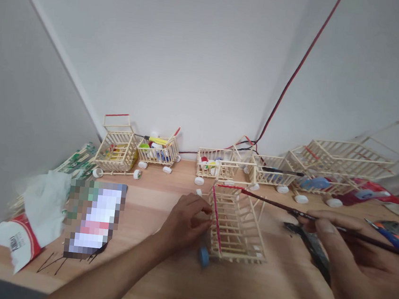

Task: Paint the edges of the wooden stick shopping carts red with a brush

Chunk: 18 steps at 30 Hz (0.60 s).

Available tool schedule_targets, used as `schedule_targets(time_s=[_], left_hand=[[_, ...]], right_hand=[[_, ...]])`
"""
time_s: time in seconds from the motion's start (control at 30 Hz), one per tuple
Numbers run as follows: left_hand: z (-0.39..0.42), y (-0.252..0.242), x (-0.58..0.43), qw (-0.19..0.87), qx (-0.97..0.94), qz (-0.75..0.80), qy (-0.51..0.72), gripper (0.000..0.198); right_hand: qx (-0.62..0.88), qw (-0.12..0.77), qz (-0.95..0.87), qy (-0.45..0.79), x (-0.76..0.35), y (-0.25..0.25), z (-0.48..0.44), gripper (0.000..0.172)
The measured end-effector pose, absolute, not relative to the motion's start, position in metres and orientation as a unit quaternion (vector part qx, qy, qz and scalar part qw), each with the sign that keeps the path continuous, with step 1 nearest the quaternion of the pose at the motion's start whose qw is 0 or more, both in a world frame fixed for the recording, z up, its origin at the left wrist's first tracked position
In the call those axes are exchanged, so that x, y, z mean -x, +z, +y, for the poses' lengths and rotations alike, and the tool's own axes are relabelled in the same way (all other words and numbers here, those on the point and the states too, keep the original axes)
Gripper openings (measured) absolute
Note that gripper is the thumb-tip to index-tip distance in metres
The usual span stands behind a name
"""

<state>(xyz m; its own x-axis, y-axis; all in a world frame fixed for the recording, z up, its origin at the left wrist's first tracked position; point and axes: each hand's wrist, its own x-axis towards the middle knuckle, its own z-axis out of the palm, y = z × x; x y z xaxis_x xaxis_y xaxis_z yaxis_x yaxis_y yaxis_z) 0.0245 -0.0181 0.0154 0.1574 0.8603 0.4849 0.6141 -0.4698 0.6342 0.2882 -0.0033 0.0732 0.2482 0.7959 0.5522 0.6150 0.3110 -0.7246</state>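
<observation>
A small cart built of wooden sticks (pixel 235 229) lies tipped on the wooden table (pixel 185 281), with a red-painted edge and a blue wheel (pixel 204 256) at its near corner. My left hand (pixel 184 221) grips the cart's left side, fingers curled around its frame. My right hand (pixel 352 260) pinches a thin dark paintbrush (pixel 286 207) whose red tip reaches the cart's top rim.
Several finished stick carts with white wheels (pixel 117 152) (pixel 215 163) (pixel 341 162) line the wall, some holding small items. A red and black cable (pixel 292 78) runs up the wall. White paper and a red-white packet (pixel 30 227) lie at left; blue-handled tools (pixel 390 234) at right.
</observation>
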Motion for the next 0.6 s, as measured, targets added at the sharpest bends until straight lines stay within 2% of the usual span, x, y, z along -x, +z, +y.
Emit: schedule_targets(time_s=[0.37,0.6], left_hand=[[-0.019,0.017,-0.025,0.144,-0.751,0.497,0.411,0.003],[-0.020,0.018,-0.026,0.141,-0.748,0.499,0.415,0.006]], right_hand=[[0.489,0.573,-0.651,0.096,-0.254,0.079,-0.003,0.015],[0.493,0.582,-0.639,0.097,-0.251,0.079,-0.003,0.013]])
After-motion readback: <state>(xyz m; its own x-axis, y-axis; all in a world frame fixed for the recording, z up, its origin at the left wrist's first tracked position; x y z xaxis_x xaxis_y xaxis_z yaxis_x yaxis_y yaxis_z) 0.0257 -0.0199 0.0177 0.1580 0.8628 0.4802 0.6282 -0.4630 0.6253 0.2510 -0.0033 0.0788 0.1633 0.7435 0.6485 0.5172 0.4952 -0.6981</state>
